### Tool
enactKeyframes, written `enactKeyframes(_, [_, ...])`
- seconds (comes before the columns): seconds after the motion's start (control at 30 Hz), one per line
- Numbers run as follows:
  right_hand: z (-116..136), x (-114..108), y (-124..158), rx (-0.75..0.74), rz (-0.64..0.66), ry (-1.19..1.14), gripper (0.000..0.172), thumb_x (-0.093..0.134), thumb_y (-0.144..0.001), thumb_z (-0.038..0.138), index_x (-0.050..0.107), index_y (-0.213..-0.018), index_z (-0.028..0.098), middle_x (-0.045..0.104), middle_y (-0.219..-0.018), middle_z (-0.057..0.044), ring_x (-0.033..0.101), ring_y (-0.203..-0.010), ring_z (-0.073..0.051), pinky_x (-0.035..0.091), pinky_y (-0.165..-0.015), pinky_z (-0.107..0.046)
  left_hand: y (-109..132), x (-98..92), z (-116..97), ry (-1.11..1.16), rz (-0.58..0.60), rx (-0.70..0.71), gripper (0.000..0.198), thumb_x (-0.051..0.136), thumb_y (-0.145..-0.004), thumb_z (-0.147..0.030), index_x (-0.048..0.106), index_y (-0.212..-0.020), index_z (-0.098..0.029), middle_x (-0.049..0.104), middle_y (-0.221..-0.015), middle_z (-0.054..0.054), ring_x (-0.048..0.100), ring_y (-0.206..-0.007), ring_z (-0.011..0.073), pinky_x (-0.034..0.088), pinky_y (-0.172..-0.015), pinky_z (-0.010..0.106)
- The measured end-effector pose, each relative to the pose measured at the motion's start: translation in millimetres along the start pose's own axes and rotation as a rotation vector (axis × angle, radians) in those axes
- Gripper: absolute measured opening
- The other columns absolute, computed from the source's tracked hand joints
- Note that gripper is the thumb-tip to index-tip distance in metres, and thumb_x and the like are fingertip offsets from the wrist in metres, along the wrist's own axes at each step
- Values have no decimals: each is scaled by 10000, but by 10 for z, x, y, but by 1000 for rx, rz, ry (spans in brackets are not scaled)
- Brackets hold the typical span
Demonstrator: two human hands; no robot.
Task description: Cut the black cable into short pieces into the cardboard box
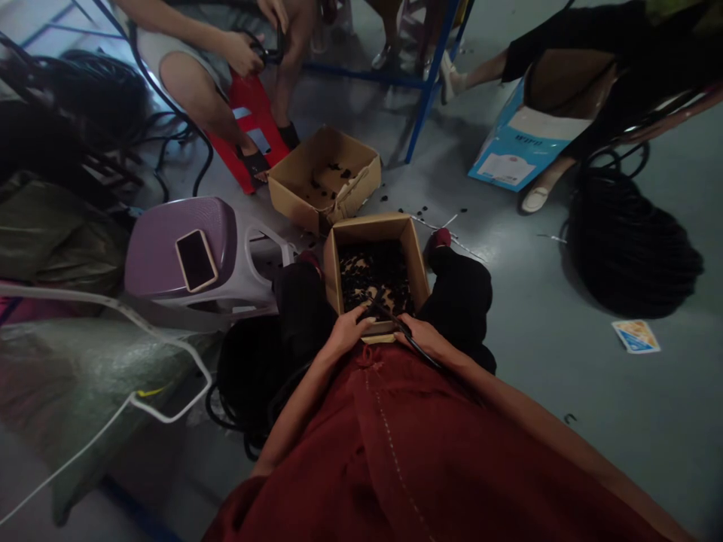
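Note:
Over the near edge of an open cardboard box (421,275) between my knees, both hands work at a thin black rubber-like strip (421,348). My right hand (423,335) is closed around the strip, whose tail runs back along my forearm. My left hand (347,331) pinches at its far end, where a dark, forked shape (377,301) shows; whether that is a tool or part of the strip, I cannot tell. Many small black scraps (370,271) lie in the box below my fingers.
A second cardboard box (288,199) with a few scraps stands just beyond. To the left, a phone (196,260) lies on a purple stool (150,252). A black coil (633,248) and a blue carton (511,147) are at right. Co-workers sit ahead, one with busy hands (242,53).

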State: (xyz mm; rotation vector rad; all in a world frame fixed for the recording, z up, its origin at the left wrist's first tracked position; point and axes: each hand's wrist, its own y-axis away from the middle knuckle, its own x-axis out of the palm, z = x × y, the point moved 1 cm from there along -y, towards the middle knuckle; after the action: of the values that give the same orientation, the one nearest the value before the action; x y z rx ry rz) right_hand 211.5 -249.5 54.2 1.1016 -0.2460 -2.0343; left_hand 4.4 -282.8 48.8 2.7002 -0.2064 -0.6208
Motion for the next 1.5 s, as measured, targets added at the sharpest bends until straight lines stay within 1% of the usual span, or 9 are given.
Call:
enactKeyframes(0.1, [1,-12,22,-25,-22,14,317,492,-843,326,527,-1114,164,639,-1032,-107,588,-889,-198,381,-743,-259,-8,-20,12,395,218,-108,443,445,-846,-555,573,-832,-131,585,-735,29,473,-571,101,375,-528,216])
enactKeyframes(0.17, [-6,-15,29,-29,-28,38,319,489,-841,329,527,-1114,169,642,-1022,-102,590,-874,-198,379,-733,-259,-4,-43,4,529,265,-147,470,478,-810,-591,546,-792,-126,560,-707,16,430,-526,74,335,-482,196])
enactKeyframes(0.3, [-32,-18,35,-31,-33,55,310,474,-848,345,533,-1106,183,654,-1005,-98,599,-845,-201,375,-699,-255,-4,-65,-31,531,253,-163,454,546,-758,-585,529,-755,-131,526,-668,-5,401,-503,54,301,-461,183])
enactKeyframes(0.6, [-96,6,45,8,-20,138,275,434,-864,356,543,-1070,209,670,-950,-75,615,-797,-195,346,-635,-241,-31,-21,-19,405,226,-173,479,507,-751,-611,519,-672,-139,468,-562,-30,365,-473,57,272,-456,195])
enactKeyframes(0.87, [-150,39,47,29,-38,58,245,439,-865,358,560,-1021,214,670,-858,-56,616,-741,-183,349,-623,-232,-78,-54,44,534,191,-198,525,549,-737,-603,590,-922,-114,513,-657,-21,370,-470,45,263,-435,184])
enactKeyframes(1.03, [-269,55,-24,105,-117,-120,218,494,-823,401,560,-907,212,640,-770,-31,610,-718,-181,389,-625,-240,-64,-96,-21,602,207,-176,553,546,-757,-593,598,-1006,-102,527,-688,-9,384,-485,44,270,-440,178])
enactKeyframes(1.13, [-257,39,-67,113,-156,-362,279,469,-815,465,522,-920,212,600,-716,-5,564,-611,-154,412,-576,-253,-44,-82,-92,613,243,-152,553,537,-770,-593,596,-1011,-98,543,-699,-1,404,-498,49,289,-450,181])
enactKeyframes(1.3, [-12,-10,-180,34,-157,-814,450,589,-703,513,425,-994,212,536,-724,32,506,-553,-113,440,-544,-260,16,-5,-213,590,305,-154,555,550,-750,-620,590,-952,-104,547,-676,-6,427,-498,61,327,-460,193])
enactKeyframes(1.5, [314,-79,-263,0,-183,-1039,467,659,-624,367,419,-999,228,526,-817,34,494,-558,-77,416,-526,-227,92,30,-275,513,358,-161,553,511,-745,-671,565,-759,-121,556,-626,3,419,-472,66,318,-448,206])
